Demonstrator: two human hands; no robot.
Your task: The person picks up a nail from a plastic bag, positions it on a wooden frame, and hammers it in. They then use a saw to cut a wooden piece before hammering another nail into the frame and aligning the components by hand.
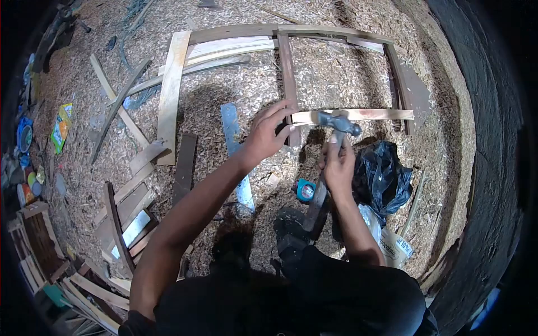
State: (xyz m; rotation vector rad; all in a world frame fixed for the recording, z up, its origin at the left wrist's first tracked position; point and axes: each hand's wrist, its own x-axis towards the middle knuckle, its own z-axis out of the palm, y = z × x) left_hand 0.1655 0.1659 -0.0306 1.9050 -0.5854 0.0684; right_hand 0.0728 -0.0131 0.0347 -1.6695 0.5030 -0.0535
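Note:
A wooden frame [287, 67] of dark and pale slats lies over the wood shavings ahead of me. At the near end of its middle slat, my left hand [268, 134] grips the joint, thumb and fingers on either side. From that joint a pale crosspiece [375, 114] runs to the frame's right side. My right hand [339, 165] is closed around a hammer [338, 121], whose metal head overlaps the crosspiece in this view. Its handle passes down through the fist towards my legs.
Below the joint lies a teal tape measure [306, 191], with a black plastic bag [382, 176] to its right. A bluish flat strip [230, 126] and a wide pale board [171, 101] lie left. Scrap wood [131, 207] is heaped lower left; a dark wall [493, 123] curves along the right.

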